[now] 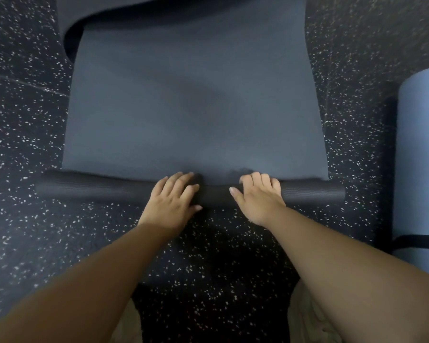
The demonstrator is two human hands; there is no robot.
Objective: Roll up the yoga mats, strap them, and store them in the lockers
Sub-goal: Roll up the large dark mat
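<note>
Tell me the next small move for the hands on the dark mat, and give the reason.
Probably push the roll forward another turn. The left hand and right hand rest on its middle, the roll is thin, and most of the dark mat lies flat ahead on the speckled floor. The roll's ends stick out past the flat part's edges, so guide it straight.

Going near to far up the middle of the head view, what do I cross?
Speckled black rubber floor → left hand and right hand, side by side on the dark grey rolled part of the yoga mat → flat unrolled stretch of the mat → its curled far end.
</note>
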